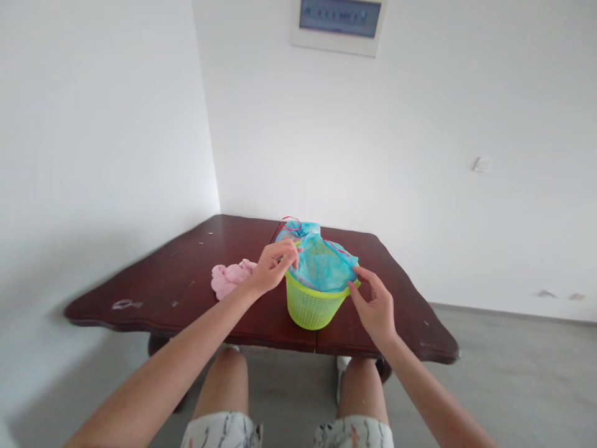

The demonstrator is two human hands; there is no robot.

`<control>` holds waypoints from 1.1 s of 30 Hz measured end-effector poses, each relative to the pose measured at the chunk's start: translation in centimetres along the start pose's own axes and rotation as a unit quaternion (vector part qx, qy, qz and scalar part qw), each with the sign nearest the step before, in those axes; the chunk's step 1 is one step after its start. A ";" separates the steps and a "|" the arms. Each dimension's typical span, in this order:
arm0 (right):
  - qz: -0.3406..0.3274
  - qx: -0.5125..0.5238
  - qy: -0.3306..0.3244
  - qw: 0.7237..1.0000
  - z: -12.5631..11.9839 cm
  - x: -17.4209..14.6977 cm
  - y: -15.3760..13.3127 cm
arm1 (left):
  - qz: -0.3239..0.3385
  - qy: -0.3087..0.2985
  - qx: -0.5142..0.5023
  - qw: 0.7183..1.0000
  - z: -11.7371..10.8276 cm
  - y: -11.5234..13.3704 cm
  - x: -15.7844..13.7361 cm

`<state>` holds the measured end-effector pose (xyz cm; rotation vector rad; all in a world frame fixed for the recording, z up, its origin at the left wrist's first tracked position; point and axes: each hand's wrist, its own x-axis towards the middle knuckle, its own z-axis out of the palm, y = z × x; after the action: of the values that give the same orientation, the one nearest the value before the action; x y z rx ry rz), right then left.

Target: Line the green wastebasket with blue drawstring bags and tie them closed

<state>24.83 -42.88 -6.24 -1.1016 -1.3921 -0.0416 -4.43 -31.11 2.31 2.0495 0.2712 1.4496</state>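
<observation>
A yellow-green perforated plastic basket [311,308] stands upright near the table's front edge. Inside it a thin blue plastic bag [324,267] lines the wall, with a red drawstring showing along its far right edge. My left hand [278,264] is at the left rim, fingers curled and closed on the bag's edge. At the right rim, my right hand [375,306] pinches the bag where it folds over, thumb against the basket's rim. Left of the basket lies a crumpled pink cloth [229,279], partly hidden by my left forearm.
Behind the basket sits a second blue bag [306,229] with a red drawstring. The dark red-brown wooden table [163,280] has a seam down its middle and small scraps on its left side. White walls border it at the back and left.
</observation>
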 end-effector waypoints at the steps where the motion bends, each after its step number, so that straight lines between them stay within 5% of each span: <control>1: -0.001 0.015 0.030 0.999 0.6 0.1 -0.1 | 0.009 0.016 -0.035 0.999 0.5 -0.1 -0.1; 7: 0.055 0.090 0.220 0.970 5.9 -0.6 -2.2 | -0.028 0.254 -0.074 0.964 4.8 -1.5 -2.3; 11: 0.038 0.087 0.266 0.959 8.4 -1.2 -3.2 | -0.053 0.286 -0.050 0.955 5.8 -2.3 -3.5; 15: 0.068 0.125 0.289 0.947 6.4 -1.5 -3.0 | -0.069 0.303 -0.051 0.949 3.3 -2.0 -4.7; 23: 0.195 0.173 0.066 0.963 -3.0 -4.8 -3.2 | -0.226 0.193 0.000 0.955 -2.8 0.2 -10.7; 30: 0.198 -0.041 -0.095 0.975 -3.3 -4.3 -5.7 | -0.377 0.073 0.154 0.910 -4.5 -0.3 -11.9; 33: 0.179 -0.106 -0.155 0.966 -3.3 -3.6 -5.8 | -0.374 0.031 0.175 0.910 -5.1 -1.5 -11.2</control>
<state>22.82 -50.13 -5.00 -1.5785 -1.4655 0.2584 -13.01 -33.59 -6.20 1.8249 1.2664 1.0165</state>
